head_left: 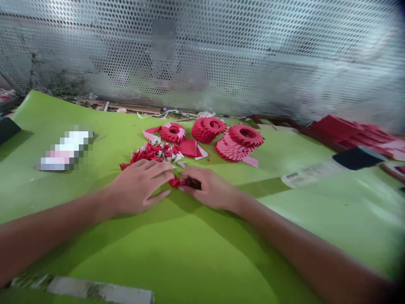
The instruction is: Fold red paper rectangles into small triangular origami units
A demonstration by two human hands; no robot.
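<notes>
On the green surface (196, 253), the left hand (139, 188) lies flat, fingers apart, while the right hand (210, 190) pinches a red paper piece (175, 182).

Perforated metal screen (253, 55) behind green table (190, 253); red paper stacks (348, 128) far right; black-capped clear bottle (332, 166) lying flat; pixelated packet (65, 151) left.
</notes>
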